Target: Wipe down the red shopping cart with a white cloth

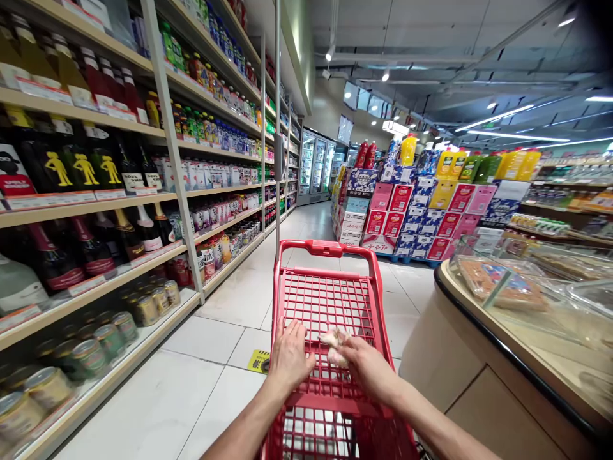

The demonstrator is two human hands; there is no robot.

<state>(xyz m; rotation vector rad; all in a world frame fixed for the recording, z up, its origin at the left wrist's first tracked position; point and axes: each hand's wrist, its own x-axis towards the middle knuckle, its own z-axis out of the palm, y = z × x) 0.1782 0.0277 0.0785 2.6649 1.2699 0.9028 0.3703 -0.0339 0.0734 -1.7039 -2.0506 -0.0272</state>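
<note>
A red shopping cart (pixel 327 246) is right in front of me, its plastic grid under both hands. My left hand (pixel 290 358) lies at the left side of the grid, fingers stretched out and thumb apart, with nothing in it. In the fingers of my right hand (pixel 366 364) are whitish-pink lumps that look like garlic (pixel 335 338), over the middle of the grid. The fingertips partly cover them, so I cannot tell how many there are.
Drink shelves (pixel 184 160) with bottles and cans line the left side. A rounded counter (pixel 445 332) with packed food (pixel 500 281) stands close on the right. Stacked drink cartons (pixel 412 217) are ahead, with glass-door fridges (pixel 316 163) behind. A yellow sticker (pixel 258 360) marks the tiled floor.
</note>
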